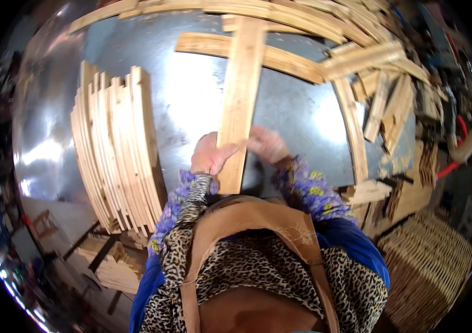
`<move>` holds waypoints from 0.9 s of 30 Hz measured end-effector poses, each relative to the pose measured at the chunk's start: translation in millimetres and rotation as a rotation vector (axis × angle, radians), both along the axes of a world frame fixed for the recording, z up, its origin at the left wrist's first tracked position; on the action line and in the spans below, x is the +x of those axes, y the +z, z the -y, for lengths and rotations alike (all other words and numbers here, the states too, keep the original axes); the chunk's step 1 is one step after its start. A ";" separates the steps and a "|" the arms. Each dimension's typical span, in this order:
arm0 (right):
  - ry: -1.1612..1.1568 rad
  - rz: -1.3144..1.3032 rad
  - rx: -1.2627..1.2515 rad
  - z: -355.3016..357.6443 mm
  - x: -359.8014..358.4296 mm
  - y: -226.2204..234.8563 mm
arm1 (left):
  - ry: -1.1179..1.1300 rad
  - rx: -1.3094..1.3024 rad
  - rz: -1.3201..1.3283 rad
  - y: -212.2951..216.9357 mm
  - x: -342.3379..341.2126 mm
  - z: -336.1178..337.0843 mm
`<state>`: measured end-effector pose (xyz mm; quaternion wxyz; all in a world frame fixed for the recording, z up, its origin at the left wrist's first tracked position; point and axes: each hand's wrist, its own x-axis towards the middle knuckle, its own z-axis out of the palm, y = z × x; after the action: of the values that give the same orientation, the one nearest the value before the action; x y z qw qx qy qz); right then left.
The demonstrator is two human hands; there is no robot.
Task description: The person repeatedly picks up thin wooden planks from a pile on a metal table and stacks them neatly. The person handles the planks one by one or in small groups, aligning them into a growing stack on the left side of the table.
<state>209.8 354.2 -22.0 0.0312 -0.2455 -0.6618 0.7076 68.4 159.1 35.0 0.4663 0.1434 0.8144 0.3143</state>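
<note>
Wooden slat (240, 100) between both hands' fingers (222, 151)

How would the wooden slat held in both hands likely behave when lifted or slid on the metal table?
The wooden slat looks thin and flat, so probably light and fairly stiff. On the shiny metal table it likely slides easily. Both the left hand and right hand steady it.

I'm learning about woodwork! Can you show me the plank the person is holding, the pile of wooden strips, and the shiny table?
plank (240, 100), head view, middle of its face
pile of wooden strips (116, 147), head view, top edges
shiny table (191, 94), head view, bare metal
</note>
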 end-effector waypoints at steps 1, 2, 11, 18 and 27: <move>0.093 0.085 0.423 -23.4 -30.2 4.9 | 0.053 -0.155 -0.218 2.4 0.2 18.3; 0.143 0.162 1.000 -49.8 -59.8 7.1 | 0.083 -0.325 -0.376 3.7 3.2 39.7; 0.571 0.604 1.212 -163.3 -218.4 -11.6 | 0.048 -0.360 -1.161 -10.9 19.9 184.7; 0.992 0.442 0.481 93.0 -198.0 3.9 | 0.162 -0.197 -0.943 -6.1 8.3 175.8; 0.356 0.113 1.388 -128.6 -304.1 -8.8 | 0.070 -0.194 -1.132 -7.1 -10.6 152.4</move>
<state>-94.3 482.8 -30.8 0.0301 -0.0937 -0.9897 0.1042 57.7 6.7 27.9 -0.0421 0.2191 0.9664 0.1277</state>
